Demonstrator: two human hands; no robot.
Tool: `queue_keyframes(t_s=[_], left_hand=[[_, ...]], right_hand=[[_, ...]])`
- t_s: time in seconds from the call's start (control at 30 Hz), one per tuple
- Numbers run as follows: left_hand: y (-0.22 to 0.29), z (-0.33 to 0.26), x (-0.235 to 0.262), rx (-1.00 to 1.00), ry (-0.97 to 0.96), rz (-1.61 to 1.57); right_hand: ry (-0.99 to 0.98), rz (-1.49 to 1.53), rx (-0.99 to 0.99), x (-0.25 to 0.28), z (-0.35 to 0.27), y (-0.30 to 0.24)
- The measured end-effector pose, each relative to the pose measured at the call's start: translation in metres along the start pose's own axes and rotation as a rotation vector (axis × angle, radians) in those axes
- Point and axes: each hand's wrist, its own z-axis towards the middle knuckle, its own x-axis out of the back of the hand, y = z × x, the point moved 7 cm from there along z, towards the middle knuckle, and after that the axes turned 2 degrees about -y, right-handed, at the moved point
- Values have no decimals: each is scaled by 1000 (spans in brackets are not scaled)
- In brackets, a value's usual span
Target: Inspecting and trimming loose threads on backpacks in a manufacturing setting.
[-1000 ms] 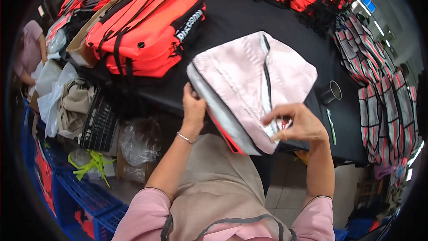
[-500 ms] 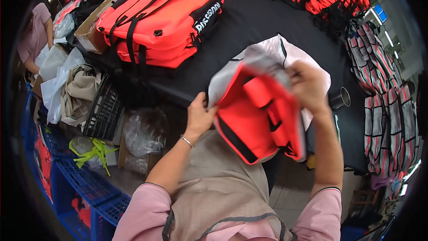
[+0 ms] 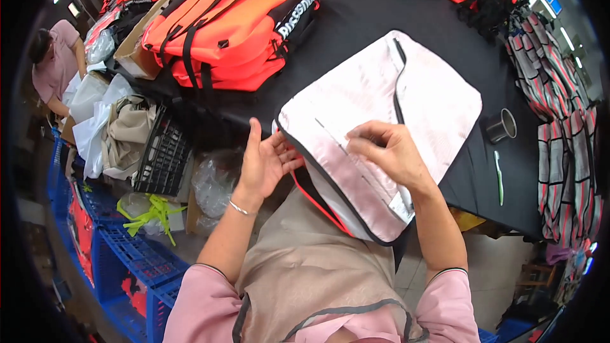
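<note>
A bag piece (image 3: pixel 438 82) lies on the black-covered table with its pale pinkish-white lining upward, bound in black along the edge. Across it run a black zip (image 3: pixel 399 82) and a thin slit; red fabric shows beneath its near-left edge. My left hand (image 3: pixel 264 162) is at that left edge, palm up and fingers spread, the fingertips by the binding. Over the lining beside the slit, my right hand (image 3: pixel 391 152) has thumb and forefinger pinched together. Whatever is between them is too small to make out. A small white label (image 3: pixel 400 206) sits near the bag's lower corner.
Stacked orange-red backpacks (image 3: pixel 235 38) stand at the far left of the table. To the right are a metal cup (image 3: pixel 502 126) and a toothbrush (image 3: pixel 499 178). Grey striped pieces (image 3: pixel 556 171) hang beyond. A black crate (image 3: pixel 165 152), blue crates (image 3: pixel 127 257) and another person (image 3: pixel 60 63) are at left.
The bag, held up with its red side showing, now lies with the pale lining up. My left hand has opened off its edge; my right hand has moved down and left over the lining.
</note>
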Motion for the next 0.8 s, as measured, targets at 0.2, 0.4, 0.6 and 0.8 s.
queue_keyframes(t_s=[0.2,0.4,0.6,0.8], left_hand=[[10,15,-29,23,170,171],[-15,34,-5,26,253,137],[-46,26,-11,-30,114,-179],[-61,22,-18,-12,69,-245]], right_hand=[[262,-65,45,5,-3,76],[299,-5,28,-3,-10,87],[424,-183,139,-4,-22,46],[389,-519,312,-8,-17,23]])
